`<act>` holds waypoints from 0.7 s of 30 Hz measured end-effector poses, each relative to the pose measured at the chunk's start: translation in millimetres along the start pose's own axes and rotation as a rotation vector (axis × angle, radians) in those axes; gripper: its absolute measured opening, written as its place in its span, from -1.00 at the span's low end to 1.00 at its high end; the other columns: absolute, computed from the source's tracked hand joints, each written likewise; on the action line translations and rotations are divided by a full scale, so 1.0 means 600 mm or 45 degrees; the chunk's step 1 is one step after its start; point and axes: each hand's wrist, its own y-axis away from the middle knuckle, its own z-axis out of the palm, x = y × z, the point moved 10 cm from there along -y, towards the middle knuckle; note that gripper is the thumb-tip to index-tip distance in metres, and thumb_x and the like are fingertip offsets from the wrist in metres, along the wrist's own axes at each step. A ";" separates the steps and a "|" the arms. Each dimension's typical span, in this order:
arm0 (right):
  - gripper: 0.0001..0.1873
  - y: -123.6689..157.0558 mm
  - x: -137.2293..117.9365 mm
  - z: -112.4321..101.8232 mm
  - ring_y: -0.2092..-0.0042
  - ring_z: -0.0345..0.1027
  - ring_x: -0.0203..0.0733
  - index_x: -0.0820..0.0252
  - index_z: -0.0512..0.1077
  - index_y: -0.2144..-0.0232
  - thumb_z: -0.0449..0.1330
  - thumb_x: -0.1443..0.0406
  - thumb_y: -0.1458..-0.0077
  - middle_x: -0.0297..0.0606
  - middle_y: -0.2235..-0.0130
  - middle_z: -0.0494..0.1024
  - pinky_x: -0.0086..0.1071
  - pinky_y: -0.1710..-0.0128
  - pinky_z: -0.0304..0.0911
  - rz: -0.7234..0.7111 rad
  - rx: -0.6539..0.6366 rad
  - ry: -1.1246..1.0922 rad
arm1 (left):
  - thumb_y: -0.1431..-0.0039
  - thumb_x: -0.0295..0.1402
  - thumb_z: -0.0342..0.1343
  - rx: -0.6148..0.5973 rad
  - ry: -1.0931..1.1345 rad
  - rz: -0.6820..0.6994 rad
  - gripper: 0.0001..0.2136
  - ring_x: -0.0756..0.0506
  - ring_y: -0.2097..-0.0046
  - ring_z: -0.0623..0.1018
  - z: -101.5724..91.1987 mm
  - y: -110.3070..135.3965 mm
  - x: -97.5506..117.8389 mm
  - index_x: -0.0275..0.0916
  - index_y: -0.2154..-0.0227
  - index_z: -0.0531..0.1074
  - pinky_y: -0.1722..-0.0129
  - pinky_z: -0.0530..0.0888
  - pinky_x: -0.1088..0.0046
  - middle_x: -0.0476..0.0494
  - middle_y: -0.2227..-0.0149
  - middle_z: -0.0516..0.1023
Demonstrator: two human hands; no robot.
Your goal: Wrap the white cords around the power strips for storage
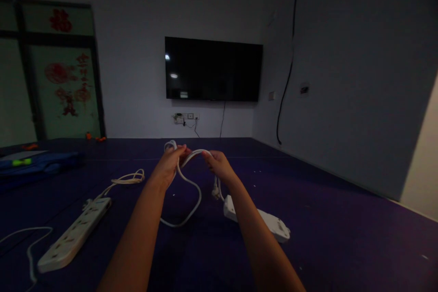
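Both my hands are closed on a white power cord (196,187), lifted above the dark blue surface. Loops of it pass through my left hand (170,164), and one long bend hangs below. My right hand (219,164) pinches the same cord a short way to the right, with a stretch arching between the two hands. Below my right hand hangs a white plug (216,192). A white power strip (273,224) lies on the surface, partly hidden behind my right forearm.
Another white power strip (77,232) lies at the left, its cord (128,179) coiled beyond it. A thin white cable (30,255) curves at the lower left. Blue folded cloth (51,164) lies far left. A television (214,69) hangs on the far wall; a black cable (289,73) hangs at right.
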 end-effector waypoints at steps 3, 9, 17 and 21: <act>-0.48 0.002 -0.016 -0.060 0.63 -0.14 -0.44 0.15 0.09 0.69 0.07 -0.13 0.10 -0.49 0.68 0.02 -0.49 0.67 -0.19 -0.060 0.321 0.112 | -0.17 -0.35 0.03 0.127 0.126 0.135 -0.79 0.01 0.38 0.56 -0.033 0.008 0.044 -0.30 0.55 0.33 0.38 0.46 0.56 -0.16 0.44 0.55; -0.62 0.023 -0.076 -0.090 0.55 0.10 -0.34 0.23 0.37 0.51 0.08 0.01 0.03 -0.39 0.59 0.27 -0.47 0.56 0.00 -0.270 0.495 0.447 | -0.26 -0.24 -0.11 -0.305 0.343 0.005 -0.73 0.16 0.82 0.01 0.010 0.037 0.067 -0.24 0.52 0.28 0.83 0.04 0.72 0.18 0.76 0.10; -0.28 0.044 -0.129 -0.019 0.47 0.31 -0.21 0.03 0.17 -0.14 0.20 0.14 0.12 -0.33 0.47 0.47 -0.40 0.42 0.15 -0.399 0.253 0.977 | -0.24 -0.16 -0.12 -0.708 0.190 -0.382 -0.71 0.18 0.76 -0.18 0.106 0.068 -0.009 -0.19 0.53 0.20 0.82 -0.11 0.73 0.22 0.74 -0.04; -0.27 0.054 -0.144 0.000 0.49 0.28 -0.21 0.02 0.07 -0.21 0.11 0.24 0.05 -0.35 0.52 0.46 -0.40 0.44 0.09 -0.465 0.167 1.178 | -0.19 -0.11 -0.05 -0.689 0.044 -0.477 -0.67 0.18 0.76 -0.15 0.133 0.076 -0.046 -0.19 0.58 0.14 0.81 -0.15 0.72 0.22 0.75 -0.04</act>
